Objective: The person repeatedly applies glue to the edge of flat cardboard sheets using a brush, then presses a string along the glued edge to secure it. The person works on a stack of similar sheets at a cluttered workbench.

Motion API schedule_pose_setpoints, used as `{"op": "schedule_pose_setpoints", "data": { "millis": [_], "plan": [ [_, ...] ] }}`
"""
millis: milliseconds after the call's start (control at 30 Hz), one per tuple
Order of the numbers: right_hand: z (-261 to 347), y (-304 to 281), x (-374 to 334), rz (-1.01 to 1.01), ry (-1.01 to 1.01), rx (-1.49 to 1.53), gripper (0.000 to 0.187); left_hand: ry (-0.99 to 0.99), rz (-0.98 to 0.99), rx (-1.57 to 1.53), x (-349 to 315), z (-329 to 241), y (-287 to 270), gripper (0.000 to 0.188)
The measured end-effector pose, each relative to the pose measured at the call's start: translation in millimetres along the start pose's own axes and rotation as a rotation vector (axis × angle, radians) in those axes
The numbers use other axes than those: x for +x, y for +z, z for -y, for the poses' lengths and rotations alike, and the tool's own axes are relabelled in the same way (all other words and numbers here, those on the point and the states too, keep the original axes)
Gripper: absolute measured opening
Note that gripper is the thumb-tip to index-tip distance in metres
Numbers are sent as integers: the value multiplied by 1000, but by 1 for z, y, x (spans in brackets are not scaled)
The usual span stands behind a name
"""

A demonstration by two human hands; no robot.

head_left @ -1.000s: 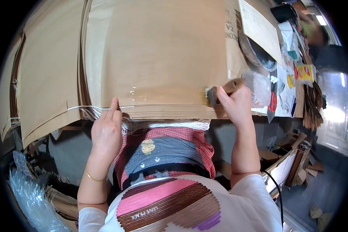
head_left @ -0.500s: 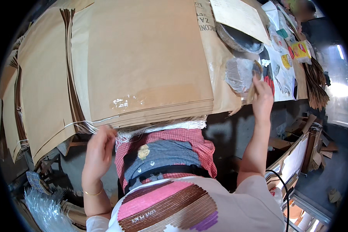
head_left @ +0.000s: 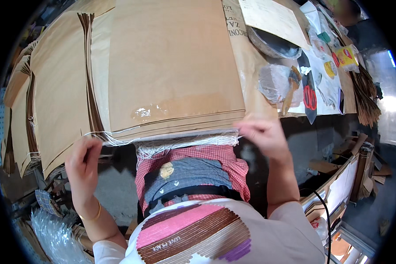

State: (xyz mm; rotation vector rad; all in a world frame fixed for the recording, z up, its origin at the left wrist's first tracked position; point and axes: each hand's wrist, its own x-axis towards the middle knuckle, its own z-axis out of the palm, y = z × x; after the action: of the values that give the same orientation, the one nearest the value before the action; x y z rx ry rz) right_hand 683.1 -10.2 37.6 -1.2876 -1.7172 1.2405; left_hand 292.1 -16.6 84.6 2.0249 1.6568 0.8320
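Note:
A stack of brown paper sheets or flat bags (head_left: 171,66) lies in front of me, with a wet, shiny patch (head_left: 149,112) near its front edge. White strings (head_left: 189,141) are bundled just below that edge. My right hand (head_left: 265,135), somewhat blurred, is at the bundle's right end, its fingertips pinched on a white string. To the left, my left hand (head_left: 83,158) is closed beside loose string ends that lie over the stack's corner; whatever is in its fingers is hidden. A brush (head_left: 290,90) with a wooden handle rests on the table beside a clear plastic bag (head_left: 272,81).
Red-handled scissors (head_left: 310,97) lie near the table's right front edge. Behind the brush is a dark bowl (head_left: 273,46), partly covered by a pale board (head_left: 273,20). More brown paper stacks (head_left: 59,83) stand left. A person is at the far right.
My right hand has left the brush, which now lies on the table, and moved left to the string bundle. My left hand has shifted left and slightly down along the stack's edge.

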Motion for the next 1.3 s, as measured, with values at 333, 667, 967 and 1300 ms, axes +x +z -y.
{"op": "schedule_pose_setpoints", "data": {
  "millis": [333, 667, 967, 1300],
  "plan": [
    [-67, 3, 56, -261, 247, -311, 10, -121, 63, 22, 35, 76, 91, 8],
    [-77, -10, 49, -133, 445, 489, 19, 341, -56, 507, 27, 67, 93, 11],
    [-73, 21, 54, -293, -445, -572, 16, 229, 266, -4, 33, 65, 79, 33],
    [-67, 34, 81, -335, 27, -619, 13, -113, 110, 164, 54, 75, 94, 14]
  ]
}}
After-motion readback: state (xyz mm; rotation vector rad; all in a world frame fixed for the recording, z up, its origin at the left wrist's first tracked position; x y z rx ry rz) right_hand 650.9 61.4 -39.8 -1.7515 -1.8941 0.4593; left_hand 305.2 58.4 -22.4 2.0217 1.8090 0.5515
